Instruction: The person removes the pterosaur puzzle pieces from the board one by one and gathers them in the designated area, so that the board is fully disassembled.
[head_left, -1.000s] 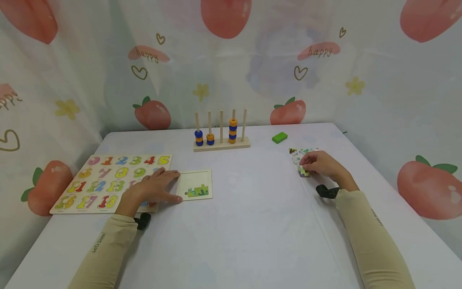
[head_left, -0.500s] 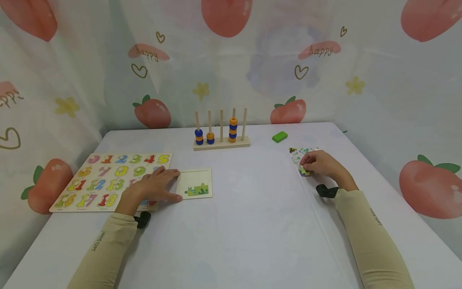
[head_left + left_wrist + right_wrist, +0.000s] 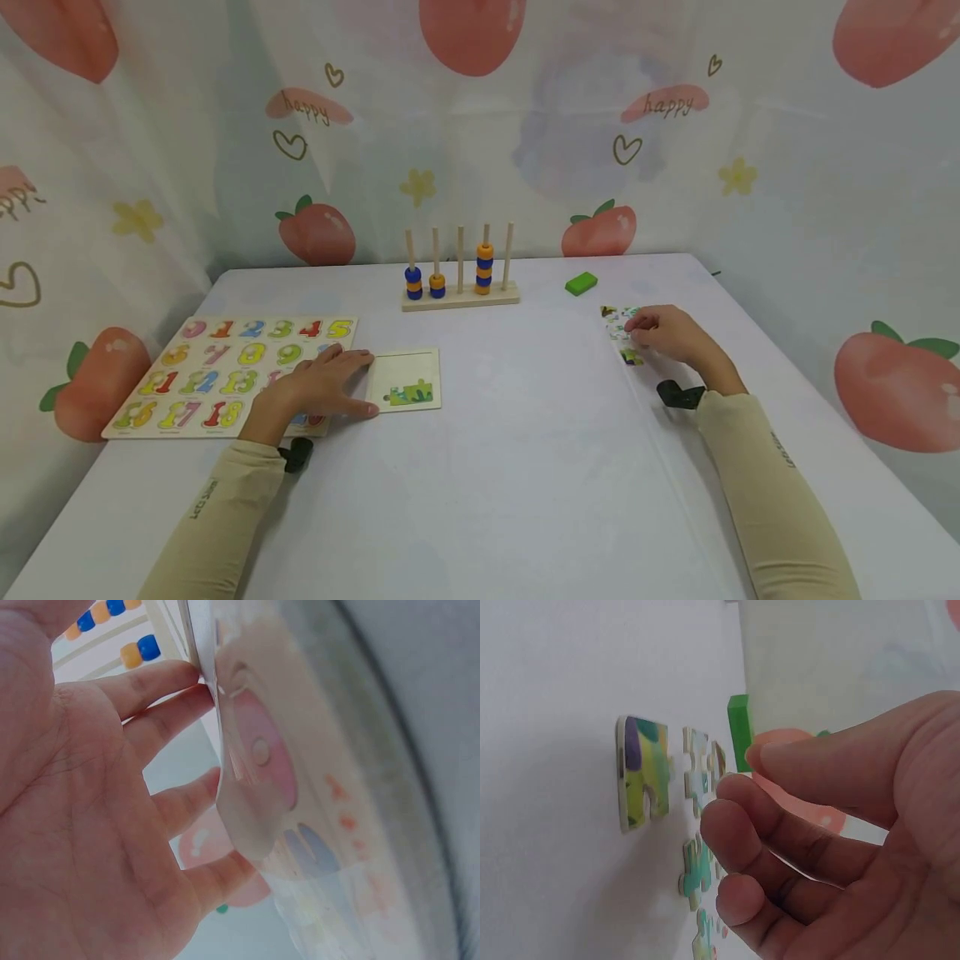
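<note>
My left hand point(image 3: 311, 387) lies over the right side of a wooden number puzzle board point(image 3: 217, 343). Its thumb and fingertips reach the left edge of a small square puzzle tray point(image 3: 401, 365). Joined green jigsaw pieces point(image 3: 408, 392) lie along the tray's lower side. At the right, my right hand point(image 3: 671, 335) is just over several loose jigsaw pieces point(image 3: 695, 874), partly covering them in the head view. Its fingers are loosely bent, with no piece visible between thumb and fingertips. A yellow-green piece with a purple corner point(image 3: 649, 769) lies near those fingertips.
A wooden bead stacker point(image 3: 461, 299) with blue and orange rings on upright pegs stands at the back. Right of it lies a green block point(image 3: 581, 284). A printed fabric curtain point(image 3: 480, 150) rises behind the white table point(image 3: 510, 467).
My right hand has shifted slightly up and away over the loose pieces, uncovering more of the near yellow-green piece. My left hand stays at the tray.
</note>
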